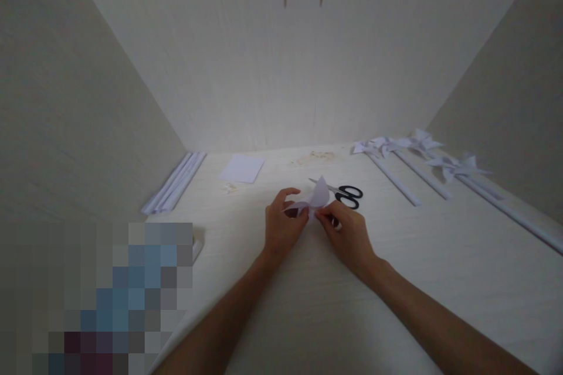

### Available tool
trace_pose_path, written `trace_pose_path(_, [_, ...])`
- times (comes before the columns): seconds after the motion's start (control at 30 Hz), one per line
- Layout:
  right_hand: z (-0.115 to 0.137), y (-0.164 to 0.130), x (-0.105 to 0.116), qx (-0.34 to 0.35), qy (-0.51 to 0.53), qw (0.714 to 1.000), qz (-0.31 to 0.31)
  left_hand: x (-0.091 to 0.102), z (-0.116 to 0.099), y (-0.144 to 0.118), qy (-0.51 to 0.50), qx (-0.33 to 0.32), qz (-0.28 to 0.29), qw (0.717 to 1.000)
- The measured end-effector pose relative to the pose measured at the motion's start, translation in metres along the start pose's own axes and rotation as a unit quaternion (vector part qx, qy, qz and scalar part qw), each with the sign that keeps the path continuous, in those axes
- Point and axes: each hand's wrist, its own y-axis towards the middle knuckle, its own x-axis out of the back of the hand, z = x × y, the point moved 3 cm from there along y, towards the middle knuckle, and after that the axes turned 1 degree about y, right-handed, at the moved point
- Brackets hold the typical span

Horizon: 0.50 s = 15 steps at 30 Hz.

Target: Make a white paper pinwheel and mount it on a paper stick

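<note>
My left hand (pixel 281 228) and my right hand (pixel 347 233) meet at the middle of the pale table (pixel 396 304), both pinching a small piece of white folded paper (pixel 317 196). One flap of the paper stands up between the fingers. Black-handled scissors (pixel 347 193) lie on the table just behind the paper, touching neither hand.
Several white paper sticks (pixel 173 184) lie at the back left. A white paper sheet (pixel 243 168) lies behind my left hand. Finished white paper pinwheels on sticks (pixel 413 155) lie at the back right. Walls enclose the table on three sides. A blurred patch covers the lower left.
</note>
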Motion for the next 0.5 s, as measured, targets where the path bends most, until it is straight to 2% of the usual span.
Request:
trace_pose_path(0.2, [0.0006, 0.0004, -0.0015, -0.028, -0.08, 0.995, 0.043, 0.0001, -0.0016, -0.001, 0.015, 0.005, -0.003, 1.0])
trace_pose_path(0.37, [0.0019, 0.0013, -0.001, -0.052, -0.165, 0.984, 0.043, -0.0028, -0.0022, -0.0027, 0.0, -0.02, 0.023, 1.0])
trace_pose_path(0.5, [0.002, 0.0013, -0.0022, -0.065, -0.164, 0.982, 0.067, -0.0033, -0.0021, -0.0026, 0.002, -0.034, 0.02, 0.999])
